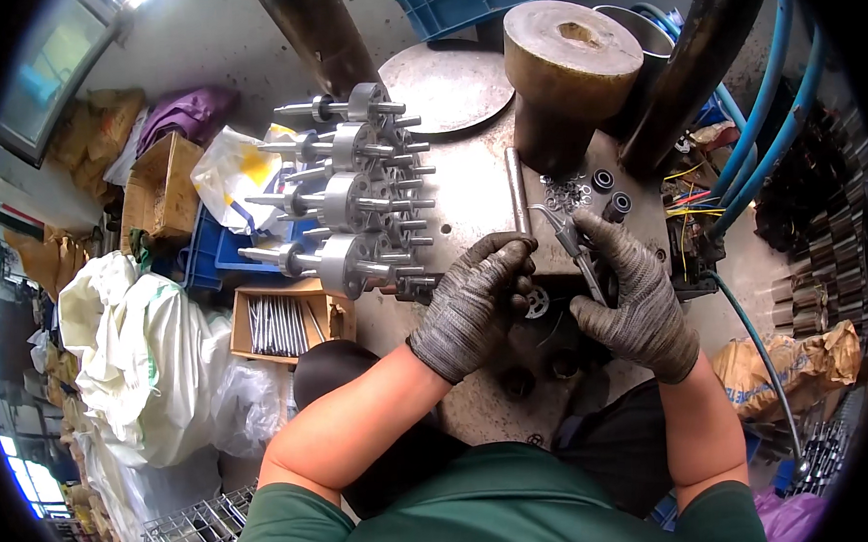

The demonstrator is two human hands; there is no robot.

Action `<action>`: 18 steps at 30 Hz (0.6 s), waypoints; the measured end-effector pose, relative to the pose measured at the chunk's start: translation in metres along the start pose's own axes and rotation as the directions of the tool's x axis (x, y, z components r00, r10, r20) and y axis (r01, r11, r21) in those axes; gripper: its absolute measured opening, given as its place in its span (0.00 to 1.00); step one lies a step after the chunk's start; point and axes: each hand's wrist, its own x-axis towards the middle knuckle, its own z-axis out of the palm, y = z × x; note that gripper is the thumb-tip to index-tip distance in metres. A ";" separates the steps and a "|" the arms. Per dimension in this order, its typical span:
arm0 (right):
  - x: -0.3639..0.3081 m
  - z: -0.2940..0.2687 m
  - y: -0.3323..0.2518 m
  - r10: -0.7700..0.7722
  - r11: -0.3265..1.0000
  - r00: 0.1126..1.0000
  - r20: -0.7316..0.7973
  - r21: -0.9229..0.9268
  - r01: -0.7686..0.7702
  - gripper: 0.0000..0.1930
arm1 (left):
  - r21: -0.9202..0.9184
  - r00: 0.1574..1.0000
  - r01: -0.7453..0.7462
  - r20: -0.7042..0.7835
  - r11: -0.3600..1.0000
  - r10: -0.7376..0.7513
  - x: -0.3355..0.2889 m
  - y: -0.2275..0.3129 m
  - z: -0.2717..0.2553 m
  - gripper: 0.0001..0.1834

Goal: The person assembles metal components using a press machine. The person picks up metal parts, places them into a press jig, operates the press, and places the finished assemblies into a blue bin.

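Note:
My right hand (636, 295), in a grey work glove, is wrapped round a pair of pliers (577, 251) with a thin bent tip pointing away from me. My left hand (480, 303), gloved the same way, has its thumb and fingers pressed together; whatever they pinch is too small or hidden to name. Just beyond those fingertips a metal rod (517, 193) lies on the steel worktable (469, 191). Past the pliers are a scatter of small metal rings (567, 193) and two black-and-silver bearings (616, 205). A small toothed metal disc (536, 303) shows between my hands.
Rows of metal shafts with thick collars (344, 202) stand left on the table. A heavy round press ram (574, 58) rises behind the rings. A wooden box of pins (278, 323) sits front left. Blue hoses (756, 136) hang right, above a brown paper sack (788, 375).

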 end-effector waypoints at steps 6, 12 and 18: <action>0.001 -0.002 -0.007 0.040 0.998 0.998 0.047 -0.049 -0.038 0.37 | -0.056 1.000 -0.023 -0.006 0.998 0.022 0.000 0.008 -0.008 0.06; 0.002 -0.002 -0.013 0.026 0.990 0.999 0.048 -0.142 -0.019 0.36 | -0.030 0.995 -0.076 -0.073 0.997 0.073 -0.001 0.010 0.005 0.07; 0.000 -0.001 -0.011 -0.035 0.975 0.999 0.032 -0.217 0.042 0.37 | -0.017 0.995 -0.097 0.017 0.995 0.097 0.007 0.011 -0.016 0.11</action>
